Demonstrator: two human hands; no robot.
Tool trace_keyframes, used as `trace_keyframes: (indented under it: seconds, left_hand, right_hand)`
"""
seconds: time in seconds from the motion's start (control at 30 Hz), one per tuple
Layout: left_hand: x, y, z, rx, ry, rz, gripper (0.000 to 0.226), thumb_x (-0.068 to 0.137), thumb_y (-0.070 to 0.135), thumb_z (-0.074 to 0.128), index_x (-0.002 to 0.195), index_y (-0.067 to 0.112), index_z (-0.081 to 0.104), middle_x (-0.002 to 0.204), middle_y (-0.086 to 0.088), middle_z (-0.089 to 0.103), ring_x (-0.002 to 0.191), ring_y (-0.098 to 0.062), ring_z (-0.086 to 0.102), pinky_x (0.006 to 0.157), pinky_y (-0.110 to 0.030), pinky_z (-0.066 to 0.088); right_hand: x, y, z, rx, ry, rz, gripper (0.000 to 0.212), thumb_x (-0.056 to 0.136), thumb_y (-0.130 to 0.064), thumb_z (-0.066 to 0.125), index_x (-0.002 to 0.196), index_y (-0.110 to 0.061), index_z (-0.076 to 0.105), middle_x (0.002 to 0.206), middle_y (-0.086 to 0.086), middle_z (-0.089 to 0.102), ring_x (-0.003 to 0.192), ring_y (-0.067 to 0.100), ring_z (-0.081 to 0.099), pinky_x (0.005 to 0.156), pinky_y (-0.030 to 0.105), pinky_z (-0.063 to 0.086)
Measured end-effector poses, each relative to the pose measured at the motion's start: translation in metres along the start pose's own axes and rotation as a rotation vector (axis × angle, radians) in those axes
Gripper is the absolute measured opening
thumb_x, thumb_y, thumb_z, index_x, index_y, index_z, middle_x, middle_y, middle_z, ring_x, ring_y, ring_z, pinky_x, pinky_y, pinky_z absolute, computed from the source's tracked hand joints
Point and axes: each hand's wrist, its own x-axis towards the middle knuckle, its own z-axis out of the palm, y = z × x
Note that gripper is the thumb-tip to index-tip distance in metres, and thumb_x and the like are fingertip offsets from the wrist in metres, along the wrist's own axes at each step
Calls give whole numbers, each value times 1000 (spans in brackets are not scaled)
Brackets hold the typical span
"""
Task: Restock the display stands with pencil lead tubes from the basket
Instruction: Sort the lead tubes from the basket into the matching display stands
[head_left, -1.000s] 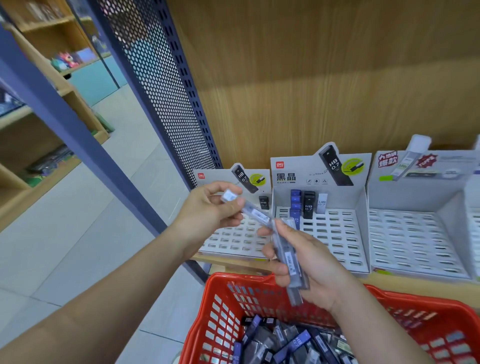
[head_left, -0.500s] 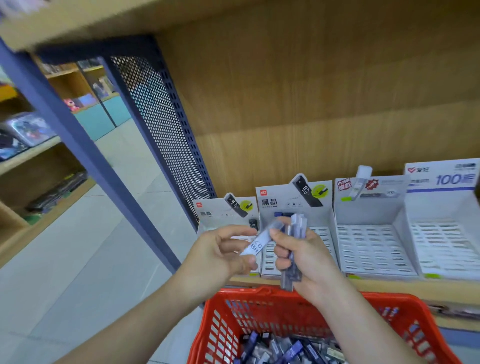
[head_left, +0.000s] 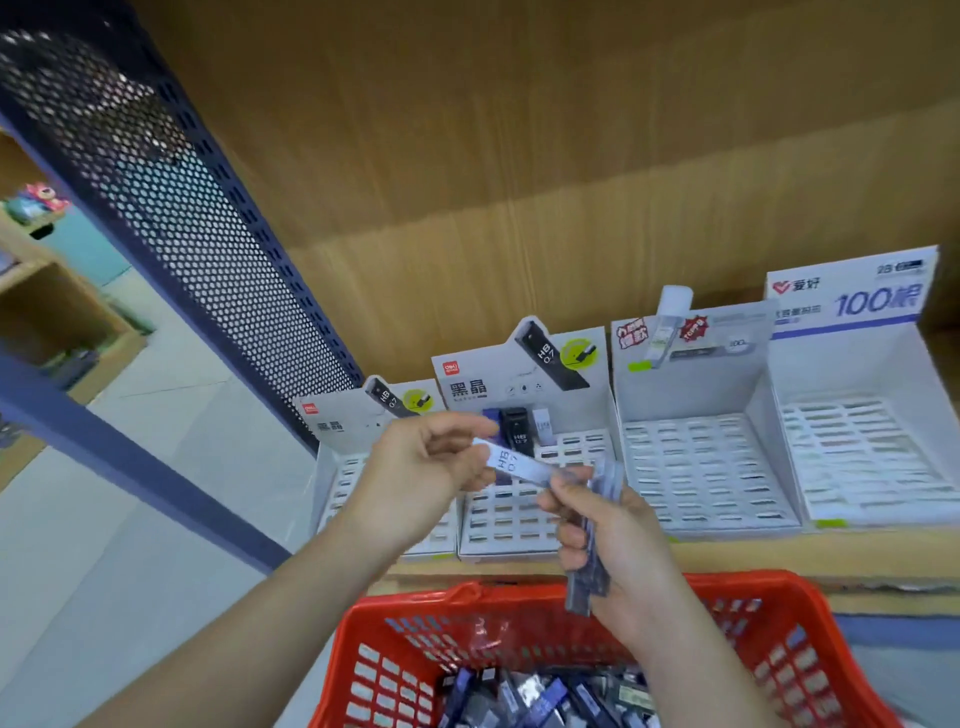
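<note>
My left hand (head_left: 421, 467) pinches one clear pencil lead tube (head_left: 511, 464) marked HB 0.7, held nearly level in front of the display stands. My right hand (head_left: 618, 551) grips a bundle of several lead tubes (head_left: 592, 561) standing upright, and its fingertips touch the far end of the single tube. Below, the red basket (head_left: 769, 654) holds many more tubes (head_left: 540, 696). Four white slotted display stands sit on the wooden shelf: the leftmost stand (head_left: 332, 483), the second stand (head_left: 498, 525) with a few tubes (head_left: 515, 431) at its back, the third stand (head_left: 696, 467), the fourth stand (head_left: 862, 452).
A blue perforated metal panel (head_left: 197, 249) rises at the left of the shelf, with a blue post (head_left: 130, 467) slanting across the tiled floor. The wooden back wall (head_left: 519, 182) stands behind the stands. Other shelving (head_left: 57, 312) is at far left.
The view has swung back down and closer to the stands. My left hand has drawn the single tube leftward out of the bundle, which my right hand has lowered slightly.
</note>
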Motion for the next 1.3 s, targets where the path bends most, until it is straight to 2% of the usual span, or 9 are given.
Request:
trace_keyframes:
  seconds: [0.13,0.27,0.53,0.6,0.7,0.8,1.07,1.2,1.3]
  left_hand:
    - [40,-3,21,148,120,103,20,82,1,71,82,21,72,79,2,70,70,-10,66,74,-21,55]
    - [73,-6,40,404,134,256,14,83,9,71,94,16,77,84,12,72,64,11,57,70,-1,42]
    - [85,-29,64,731,-7,406,12,88,12,66,95,13,76,93,-4,75,88,-21,68,74,-21,47]
    - [86,-33,65,776,-16,464,15,89,12,65,99,12,76,103,-3,74,97,-19,66,84,-22,45]
    - [90,-38,67,853,-54,554,13,87,4,64,90,8,76,95,-7,74,90,-25,67,79,-27,49]
    - [98,-46,70,905,-40,634,14,76,-2,64,77,6,75,82,-10,70,75,-28,66,65,-33,56]
    - [102,-40,77,952,55,531,15,87,9,61,90,16,74,94,-2,70,90,-27,59,77,-35,49]
    - [62,-12,78,351,-185,204,13,92,17,62,98,20,73,91,8,70,71,2,60,68,-13,47]
    - [32,-4,79,51,-436,-3,24,82,31,67,102,18,71,97,-11,73,69,-16,67,73,-38,55]
  right_hand:
    - [10,8,-24,74,125,10,15,92,0,60,101,-12,63,76,11,63,43,10,39,35,20,32]
    - [9,8,-43,422,98,82,42,70,3,58,109,-10,58,75,13,62,50,16,48,40,23,45]
    - [4,-7,-59,581,47,59,33,95,4,43,122,-8,57,110,20,72,83,25,75,74,39,62]
    - [3,-10,-60,590,61,40,35,93,7,42,122,-5,57,109,20,72,84,26,75,76,39,61]
    - [1,-12,-61,564,85,30,34,93,8,43,119,-3,62,95,19,69,78,23,74,81,40,59]
    - [-2,-17,-59,540,85,30,32,94,8,44,115,-3,65,87,20,70,80,24,75,81,40,59]
    - [-3,-19,-53,514,58,27,37,80,1,61,117,3,62,94,18,74,83,26,75,64,33,62]
    - [-6,-19,-48,438,13,56,33,75,-5,64,108,-1,68,93,16,75,72,24,74,56,27,59]
    - [-7,-19,-43,291,-22,31,20,77,-7,66,95,-4,72,86,17,74,67,24,73,57,27,58]
